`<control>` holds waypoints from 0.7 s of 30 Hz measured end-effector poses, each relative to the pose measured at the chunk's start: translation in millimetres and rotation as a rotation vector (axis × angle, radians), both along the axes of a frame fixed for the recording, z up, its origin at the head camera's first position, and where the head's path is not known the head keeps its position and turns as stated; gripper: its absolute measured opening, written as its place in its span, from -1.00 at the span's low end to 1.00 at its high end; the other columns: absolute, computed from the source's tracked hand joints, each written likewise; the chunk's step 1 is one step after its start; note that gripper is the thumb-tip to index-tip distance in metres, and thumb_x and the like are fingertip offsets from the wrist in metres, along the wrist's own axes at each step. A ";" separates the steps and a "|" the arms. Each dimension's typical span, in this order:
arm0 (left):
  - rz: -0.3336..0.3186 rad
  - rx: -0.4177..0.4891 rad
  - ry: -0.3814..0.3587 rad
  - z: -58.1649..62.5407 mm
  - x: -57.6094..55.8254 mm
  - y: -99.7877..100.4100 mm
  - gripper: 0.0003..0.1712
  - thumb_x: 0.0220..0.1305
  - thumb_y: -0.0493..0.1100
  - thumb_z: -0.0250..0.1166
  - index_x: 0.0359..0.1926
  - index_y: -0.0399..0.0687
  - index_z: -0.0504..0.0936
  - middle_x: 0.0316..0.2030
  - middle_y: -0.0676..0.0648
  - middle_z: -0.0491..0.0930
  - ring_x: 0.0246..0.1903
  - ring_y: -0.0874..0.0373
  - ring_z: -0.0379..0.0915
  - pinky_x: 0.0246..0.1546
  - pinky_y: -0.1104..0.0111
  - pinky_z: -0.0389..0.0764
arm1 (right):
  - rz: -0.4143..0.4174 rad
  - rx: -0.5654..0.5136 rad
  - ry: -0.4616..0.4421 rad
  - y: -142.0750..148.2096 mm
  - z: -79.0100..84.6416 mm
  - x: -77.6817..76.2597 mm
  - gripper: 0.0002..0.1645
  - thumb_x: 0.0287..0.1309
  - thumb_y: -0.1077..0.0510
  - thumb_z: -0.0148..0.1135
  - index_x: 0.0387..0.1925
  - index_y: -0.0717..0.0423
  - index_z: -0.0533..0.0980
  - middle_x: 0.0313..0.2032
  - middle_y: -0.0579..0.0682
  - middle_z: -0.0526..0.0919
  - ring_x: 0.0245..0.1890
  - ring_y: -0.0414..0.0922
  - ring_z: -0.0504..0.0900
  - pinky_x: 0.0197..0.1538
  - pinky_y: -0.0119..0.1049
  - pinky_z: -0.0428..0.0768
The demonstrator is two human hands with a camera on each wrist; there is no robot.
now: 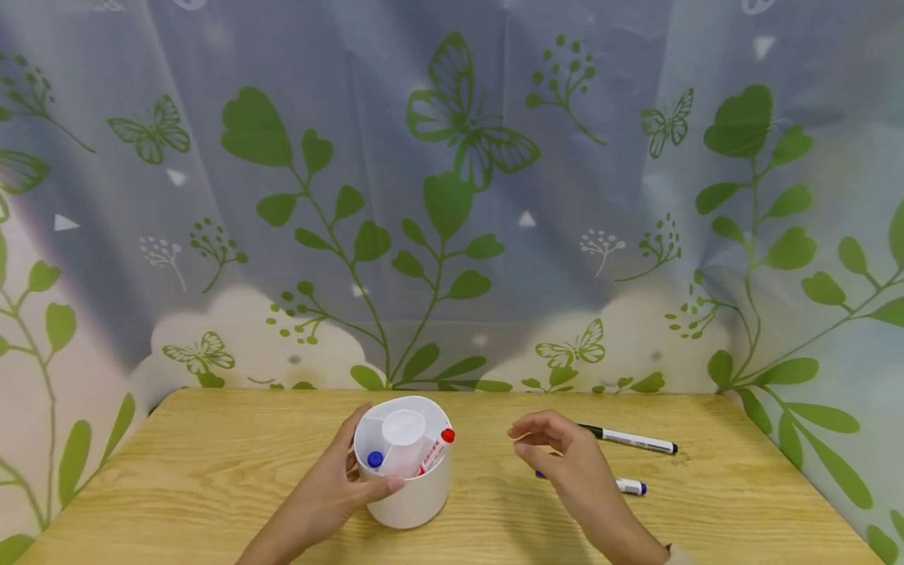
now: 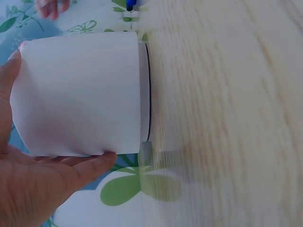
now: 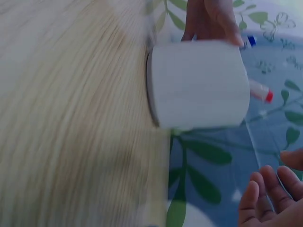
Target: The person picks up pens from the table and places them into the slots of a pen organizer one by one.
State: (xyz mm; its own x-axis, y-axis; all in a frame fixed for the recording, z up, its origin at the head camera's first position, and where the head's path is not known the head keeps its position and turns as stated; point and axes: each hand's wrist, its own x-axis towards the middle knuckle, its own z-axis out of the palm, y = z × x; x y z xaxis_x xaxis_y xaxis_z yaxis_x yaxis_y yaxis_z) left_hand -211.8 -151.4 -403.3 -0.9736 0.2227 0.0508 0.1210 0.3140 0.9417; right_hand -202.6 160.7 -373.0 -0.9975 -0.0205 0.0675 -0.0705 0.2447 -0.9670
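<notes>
A white round pen holder [image 1: 410, 502] with inner compartments is near the table's front, its opening tipped slightly toward me. My left hand [image 1: 321, 486] holds it from the left, thumb at the near rim and fingers around the far side, as the left wrist view also shows. Inside it lean a red-capped white marker [image 1: 432, 455] and a marker with a blue end [image 1: 375, 459]. To the right, my right hand [image 1: 575, 475] hovers apart from the holder, fingers loosely bent and nothing between them. Under it lies a blue-capped marker [image 1: 630, 486], partly hidden by the hand.
A black-capped white marker [image 1: 639, 442] lies on the wooden table [image 1: 233, 447] beyond the right hand. Behind the table hangs a curtain [image 1: 381, 235] printed with green leaves and butterflies, meeting the table's back edge.
</notes>
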 end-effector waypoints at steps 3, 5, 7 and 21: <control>-0.014 0.017 -0.015 0.2 -1.0 -2.4 0.22 0.17 -0.11 0.61 0.66 0.04 0.00 0.47 -0.24 0.35 0.50 -0.39 0.23 0.46 -0.15 0.38 | -0.025 0.037 -0.049 26.3 -5.3 1.5 -0.73 0.36 0.25 0.35 0.07 0.16 0.63 0.02 0.03 0.76 0.03 -0.14 0.69 0.08 -0.24 0.68; -0.022 0.032 -0.024 0.5 -1.5 -3.8 0.22 0.18 -0.13 0.61 0.66 0.02 0.00 0.49 -0.26 0.32 0.51 -0.37 0.22 0.45 -0.09 0.43 | -0.040 0.070 -0.081 44.0 -10.0 1.3 -0.69 0.38 0.22 0.35 0.10 0.18 0.61 0.03 0.02 0.76 0.05 -0.16 0.69 0.11 -0.19 0.70; -0.034 0.051 -0.037 1.5 -1.5 -5.6 0.21 0.19 -0.14 0.60 0.66 0.02 0.00 0.52 -0.29 0.28 0.53 -0.36 0.19 0.43 -0.05 0.46 | -0.046 0.096 -0.113 60.5 -14.4 0.6 -0.66 0.40 0.21 0.33 0.14 0.21 0.59 0.06 0.03 0.75 0.06 -0.17 0.69 0.15 -0.12 0.70; -0.072 0.074 -0.043 6.2 -0.9 -17.6 0.05 0.27 -0.13 0.54 0.62 -0.02 0.13 0.60 -0.35 0.08 0.53 -0.43 0.13 0.31 -0.02 0.59 | -0.071 0.284 -0.185 130.2 -32.6 -7.7 -0.60 0.41 0.21 0.30 0.17 0.34 0.53 0.14 0.24 0.69 0.06 -0.02 0.70 -0.05 -0.14 0.72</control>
